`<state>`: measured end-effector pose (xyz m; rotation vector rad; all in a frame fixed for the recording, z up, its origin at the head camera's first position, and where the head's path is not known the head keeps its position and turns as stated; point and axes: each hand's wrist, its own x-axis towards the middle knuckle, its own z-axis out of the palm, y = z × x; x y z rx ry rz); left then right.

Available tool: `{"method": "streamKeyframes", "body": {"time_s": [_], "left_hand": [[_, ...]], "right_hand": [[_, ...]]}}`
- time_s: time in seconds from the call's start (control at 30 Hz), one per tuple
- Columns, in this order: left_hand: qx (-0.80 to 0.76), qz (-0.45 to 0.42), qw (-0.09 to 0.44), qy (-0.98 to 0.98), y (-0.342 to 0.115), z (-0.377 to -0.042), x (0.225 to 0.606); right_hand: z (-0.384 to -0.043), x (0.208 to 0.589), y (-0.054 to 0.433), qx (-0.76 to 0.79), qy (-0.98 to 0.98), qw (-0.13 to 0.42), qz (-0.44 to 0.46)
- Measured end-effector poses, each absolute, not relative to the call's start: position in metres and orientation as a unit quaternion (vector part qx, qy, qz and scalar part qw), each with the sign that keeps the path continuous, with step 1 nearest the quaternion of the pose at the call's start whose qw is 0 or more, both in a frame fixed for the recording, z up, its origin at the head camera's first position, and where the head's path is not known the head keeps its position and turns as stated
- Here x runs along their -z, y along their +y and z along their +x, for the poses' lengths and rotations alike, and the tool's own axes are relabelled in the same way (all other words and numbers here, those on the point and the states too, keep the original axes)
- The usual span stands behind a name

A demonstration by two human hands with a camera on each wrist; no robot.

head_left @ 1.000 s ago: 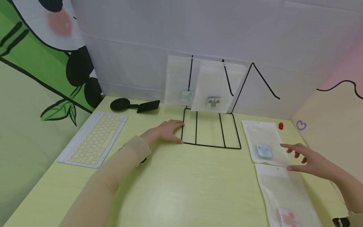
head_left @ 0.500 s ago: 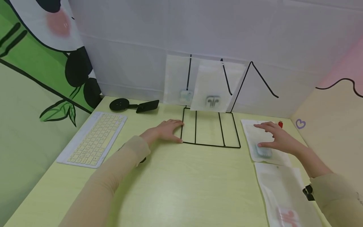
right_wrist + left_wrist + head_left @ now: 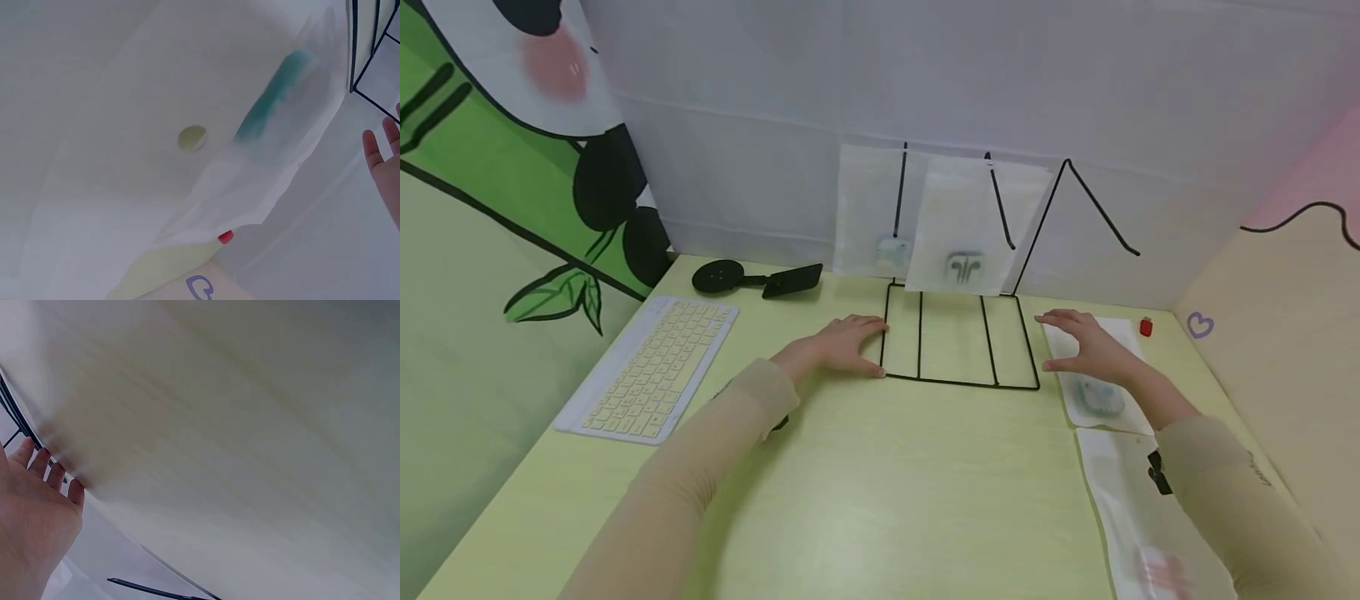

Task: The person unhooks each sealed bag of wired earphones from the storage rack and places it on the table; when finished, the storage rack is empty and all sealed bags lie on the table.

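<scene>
Wire rack [image 3: 920, 337] carrying two hanging pouches [image 3: 958, 208]

I am finding the wire rack standing toward the back of the table [image 3: 925, 483]. The left hand [image 3: 838, 346] is touching its left edge, fingers loosely extended, gripping nothing. The right hand [image 3: 1090, 350] is hovering just beside the right edge, fingers and thumb spread, holding nothing. Beneath it a farther pouch [image 3: 1082, 412] is lying flat; a nearer pouch [image 3: 1123, 492] is lying partly hidden by the right sleeve [image 3: 1225, 475]. A white keyboard [image 3: 655, 367] is resting near a black stand [image 3: 718, 276].
</scene>
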<state>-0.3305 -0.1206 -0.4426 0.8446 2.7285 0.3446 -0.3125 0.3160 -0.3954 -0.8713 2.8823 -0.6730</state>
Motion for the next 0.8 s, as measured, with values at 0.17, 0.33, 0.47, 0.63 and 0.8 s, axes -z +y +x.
{"method": "streamKeyframes", "body": {"time_s": [0.17, 0.33, 0.47, 0.63, 0.8], "left_hand": [[-0.117, 0.291, 0.133, 0.940, -0.120, -0.331, 0.442], [-0.119, 0.294, 0.131, 0.939, -0.120, -0.332, 0.442], [-0.119, 0.294, 0.128, 0.940, -0.121, -0.331, 0.442], [-0.124, 0.295, 0.131, 0.938, -0.121, -0.330, 0.440], [-0.124, 0.296, 0.134, 0.938, -0.120, -0.330, 0.439]], "right_hand": [[-0.326, 0.400, 0.309, 0.230, 0.932, 0.028, -0.279], [-0.339, 0.397, 0.296, 0.264, 0.922, 0.000, -0.282], [-0.348, 0.390, 0.283, 0.280, 0.917, 0.000, -0.284], [-0.357, 0.384, 0.270, 0.319, 0.909, 0.006, -0.270], [-0.356, 0.373, 0.258, 0.354, 0.897, 0.002, -0.263]]}}
